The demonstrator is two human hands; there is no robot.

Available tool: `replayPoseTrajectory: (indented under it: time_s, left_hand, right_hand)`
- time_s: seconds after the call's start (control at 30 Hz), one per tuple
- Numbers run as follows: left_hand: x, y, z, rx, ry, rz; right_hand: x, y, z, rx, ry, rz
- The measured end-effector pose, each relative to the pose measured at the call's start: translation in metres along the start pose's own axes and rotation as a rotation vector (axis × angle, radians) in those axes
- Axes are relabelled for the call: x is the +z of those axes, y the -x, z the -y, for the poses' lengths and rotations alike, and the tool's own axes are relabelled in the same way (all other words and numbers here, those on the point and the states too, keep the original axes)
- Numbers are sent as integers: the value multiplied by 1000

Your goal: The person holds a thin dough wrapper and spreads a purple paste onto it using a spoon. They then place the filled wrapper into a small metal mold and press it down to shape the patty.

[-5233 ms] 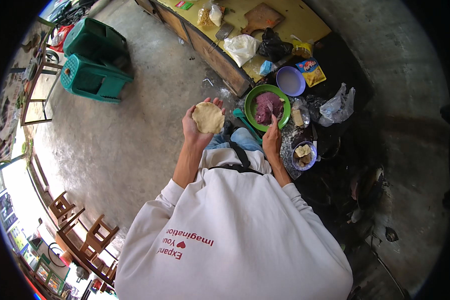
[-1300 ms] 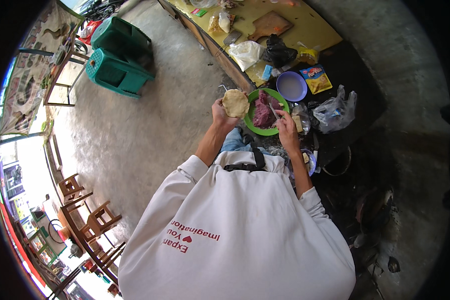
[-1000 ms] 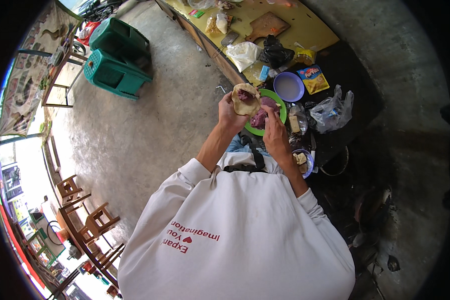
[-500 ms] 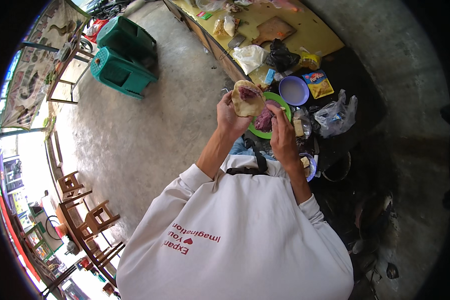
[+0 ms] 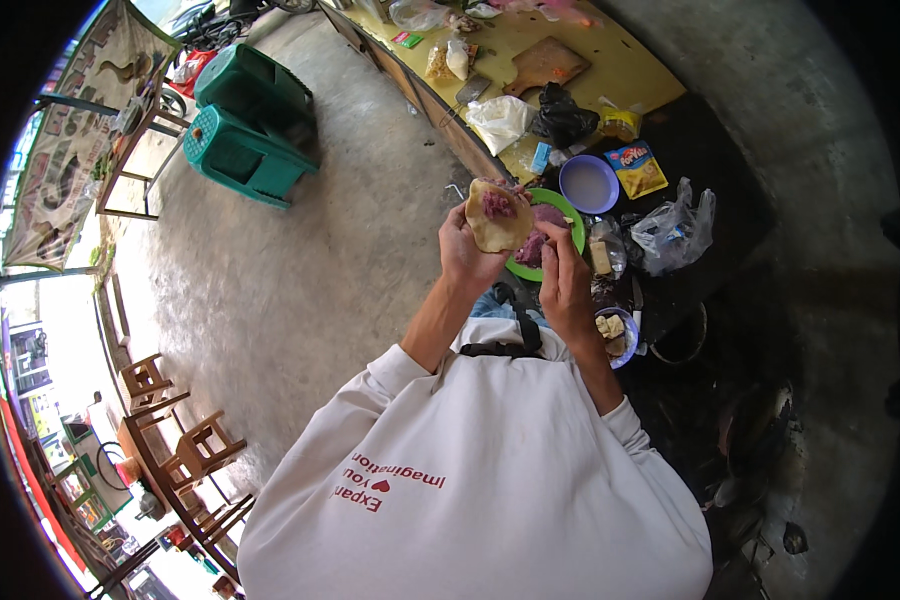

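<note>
My left hand (image 5: 462,258) is closed around a round, pale flatbread-like wrapper (image 5: 500,234), holding it up by its edge. A clump of purplish filling (image 5: 498,205) lies on the wrapper's upper part. My right hand (image 5: 568,290) is just to the right, its fingers drawn together over the near side of a green plate (image 5: 577,226). Whatever those fingers pinch, if anything, is too small to make out. On the plate rests a mound of purple-pink mash (image 5: 548,214), partly hidden by both hands and the wrapper.
Beyond the plate stand a purple bowl of whitish liquid (image 5: 588,184) and a yellow packet (image 5: 636,168). A clear plastic bag (image 5: 672,232) lies to the right. Nearer is a small bowl with pale pieces (image 5: 625,340). A wooden board (image 5: 547,66) lies farther off; green stools (image 5: 250,155) stand left.
The wrapper has tilted so more of its face and filling show. My right hand has moved slightly down, away from the wrapper's edge.
</note>
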State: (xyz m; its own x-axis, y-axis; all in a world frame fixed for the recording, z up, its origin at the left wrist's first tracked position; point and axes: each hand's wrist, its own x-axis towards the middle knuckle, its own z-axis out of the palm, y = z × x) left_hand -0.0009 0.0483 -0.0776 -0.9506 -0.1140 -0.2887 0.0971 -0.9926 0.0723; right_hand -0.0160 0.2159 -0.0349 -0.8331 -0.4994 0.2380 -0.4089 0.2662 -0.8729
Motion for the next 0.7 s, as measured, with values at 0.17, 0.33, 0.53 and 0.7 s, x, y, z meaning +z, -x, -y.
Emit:
replayPoseTrajectory:
  time_s: [0.17, 0.33, 0.53, 0.7]
  left_hand:
    - [5, 2, 2, -7, -36, -8]
    - [9, 3, 3, -10, -3, -62]
    - [12, 2, -4, -56, -68, -52]
    - [12, 3, -12, -29, 44, 86]
  right_hand:
    - [12, 8, -12, -38, 49, 12]
    - [18, 19, -20, 1, 62, 53]
    - [14, 19, -13, 53, 83, 113]
    - [16, 8, -13, 174, -230, 69]
